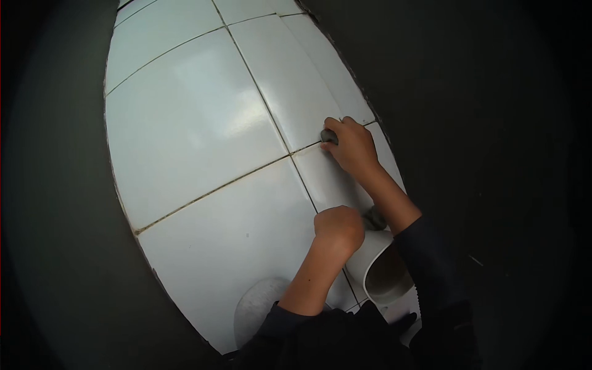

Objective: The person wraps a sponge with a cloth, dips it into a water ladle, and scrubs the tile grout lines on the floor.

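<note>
At far left, dark ground (55,185), reaching the edge of a white tiled worktop (197,135) with thin dark joints and a bright reflection. Low down, partly covered by clothing, a pale rounded thing (259,311); cannot tell whether a container or not. Next, a dark left sleeve (277,320) and a bare forearm, slanting up to the left hand (340,229). Wrist bent, fingers hidden from view; cannot tell their opening, nor any hold on a thing.

Farther up the worktop, a dark lump (330,136), stone-like in look, beside a tile joint. Gripped there by the right hand (356,148), with thumb and fingers closed around it from the right.

Just right of the left hand, a second dark lump (375,219), partly hidden; cannot tell contact with that hand. Close below it, a white container (365,256), mouth facing down and right in view. Inside, a shaded grey-brown; cannot tell bare wall from contents. Partly over its rim, the dark right sleeve (431,259). Beyond, more dark ground.
</note>
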`<action>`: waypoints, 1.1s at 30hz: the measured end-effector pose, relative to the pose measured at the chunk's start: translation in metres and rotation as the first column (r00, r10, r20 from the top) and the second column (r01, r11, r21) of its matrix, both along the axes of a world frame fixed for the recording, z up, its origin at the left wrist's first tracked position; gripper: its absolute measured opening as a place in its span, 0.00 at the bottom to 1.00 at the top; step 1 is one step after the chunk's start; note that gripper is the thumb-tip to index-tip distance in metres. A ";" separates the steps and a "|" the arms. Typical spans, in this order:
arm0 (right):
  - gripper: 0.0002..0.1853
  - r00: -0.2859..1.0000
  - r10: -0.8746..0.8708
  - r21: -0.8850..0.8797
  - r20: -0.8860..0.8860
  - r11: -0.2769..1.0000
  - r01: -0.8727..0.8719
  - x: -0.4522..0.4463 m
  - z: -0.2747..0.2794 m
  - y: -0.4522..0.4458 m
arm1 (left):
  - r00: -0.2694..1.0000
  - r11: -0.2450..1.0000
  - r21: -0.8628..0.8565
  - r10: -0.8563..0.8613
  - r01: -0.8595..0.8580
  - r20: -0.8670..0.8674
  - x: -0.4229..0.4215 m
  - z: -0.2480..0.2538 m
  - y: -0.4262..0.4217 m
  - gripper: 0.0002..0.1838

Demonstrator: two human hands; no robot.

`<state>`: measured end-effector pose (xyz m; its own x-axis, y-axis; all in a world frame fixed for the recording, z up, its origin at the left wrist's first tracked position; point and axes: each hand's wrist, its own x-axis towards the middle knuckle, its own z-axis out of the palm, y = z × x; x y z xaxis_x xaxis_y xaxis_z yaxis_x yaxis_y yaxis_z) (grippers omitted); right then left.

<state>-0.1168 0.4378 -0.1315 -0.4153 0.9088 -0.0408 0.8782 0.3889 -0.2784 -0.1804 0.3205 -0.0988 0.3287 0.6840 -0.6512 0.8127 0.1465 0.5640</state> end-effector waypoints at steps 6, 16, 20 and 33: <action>0.16 0.985 -0.168 -0.033 -0.042 0.986 0.166 0.034 -0.003 0.028 | 1.000 0.999 -0.029 0.017 -0.017 -0.015 -0.009 0.002 -0.002 0.15; 0.17 0.984 -0.178 -0.100 -0.025 0.980 0.174 0.024 0.006 0.020 | 1.000 1.000 -0.025 0.013 -0.013 -0.028 -0.008 0.005 -0.001 0.16; 0.15 0.985 -0.163 0.003 0.064 0.987 0.163 0.006 -0.001 0.009 | 1.000 1.000 0.027 0.010 -0.010 -0.005 -0.003 0.004 -0.002 0.16; 0.20 0.928 -0.351 -0.120 -0.125 0.934 0.337 0.072 0.003 0.035 | 1.000 1.000 -0.002 0.015 -0.015 -0.022 -0.002 0.002 0.000 0.15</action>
